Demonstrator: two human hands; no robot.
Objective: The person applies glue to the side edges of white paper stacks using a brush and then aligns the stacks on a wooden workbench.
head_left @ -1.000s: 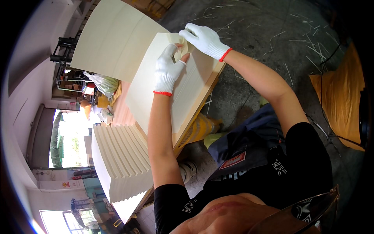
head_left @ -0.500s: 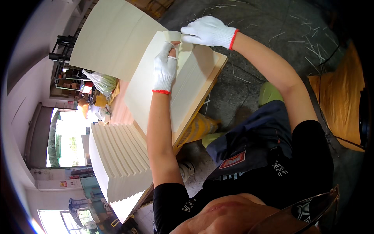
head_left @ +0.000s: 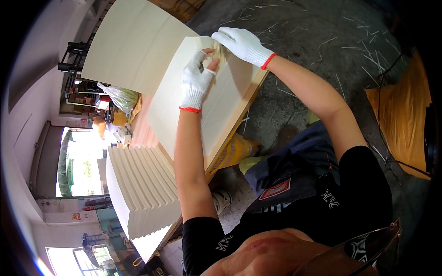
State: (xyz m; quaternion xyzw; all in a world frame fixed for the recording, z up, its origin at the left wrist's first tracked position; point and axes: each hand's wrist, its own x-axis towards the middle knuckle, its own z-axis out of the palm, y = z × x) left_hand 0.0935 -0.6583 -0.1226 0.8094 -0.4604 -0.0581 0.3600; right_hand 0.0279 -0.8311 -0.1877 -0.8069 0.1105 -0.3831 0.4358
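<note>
Thin pale scraps (head_left: 371, 60) are littering the dark floor (head_left: 317, 23); a yellow striped sack (head_left: 238, 151) is showing below the worktop (head_left: 142, 129). At right, a black cable (head_left: 379, 96) is running beside orange-brown sheeting (head_left: 401, 119). A green curtain (head_left: 63, 172) is hanging by a bright opening (head_left: 86, 170).

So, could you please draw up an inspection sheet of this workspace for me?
Surface: wooden table, largely covered.
Job's things: wide pale sheet; staggered pale stack beside the left forearm; large pale panel beyond.
Clutter: thin pale scraps on the dark floor.
Hands: both gloved; left hand over the sheet, thumb and forefinger parted; right hand at its far edge, grip unclear.
Cables: black cable at right, against brown sheeting.
Surroundings: bright opening at left.
</note>
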